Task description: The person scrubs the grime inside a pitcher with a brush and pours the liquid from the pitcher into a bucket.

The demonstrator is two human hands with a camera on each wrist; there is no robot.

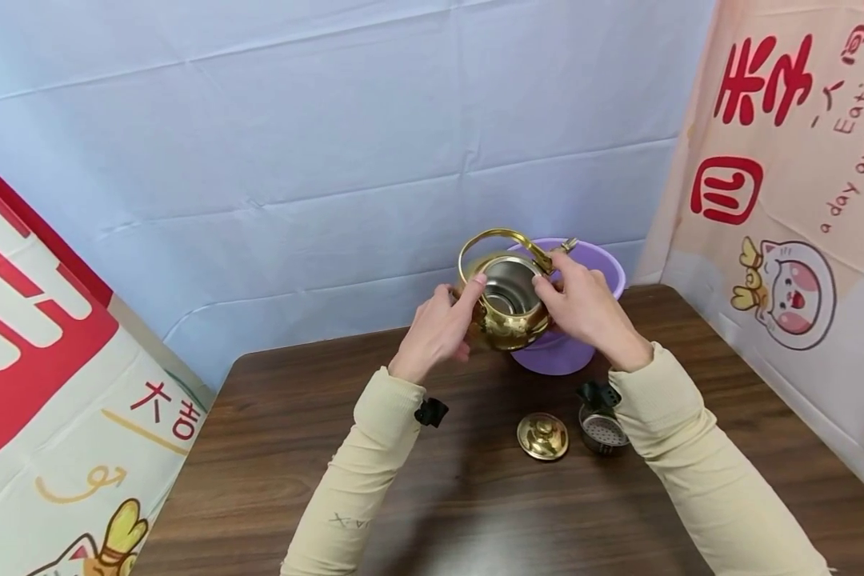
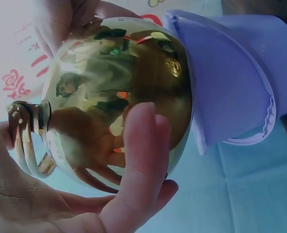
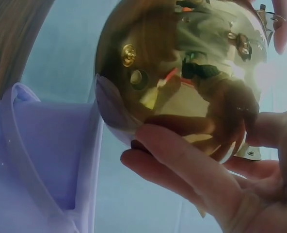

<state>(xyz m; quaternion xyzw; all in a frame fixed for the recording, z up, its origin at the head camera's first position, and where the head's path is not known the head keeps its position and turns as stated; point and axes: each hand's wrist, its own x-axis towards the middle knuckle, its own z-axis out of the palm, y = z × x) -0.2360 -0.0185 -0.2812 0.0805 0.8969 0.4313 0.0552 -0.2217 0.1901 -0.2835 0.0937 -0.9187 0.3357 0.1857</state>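
Note:
A shiny gold teapot (image 1: 514,332) with a looped handle is held up without its lid, its steel inside showing in the head view. The left hand (image 1: 435,324) grips its left side, thumb at the rim and fingers around the body. On the other side the right hand (image 1: 583,300) holds it, with the thumb near the rim and fingers underneath. The spout tip points right, over the mouth of a purple bucket (image 1: 554,358). Both wrist views show the teapot's polished body close to the bucket's rim. Whether liquid is inside cannot be seen.
The gold lid (image 1: 543,437) lies on the dark wooden table (image 1: 274,448), knob up. Beside it, partly behind the right wrist, stands a perforated metal strainer (image 1: 605,432). Pale blue cloth (image 1: 295,160) hangs behind the table, with printed sheets at both sides.

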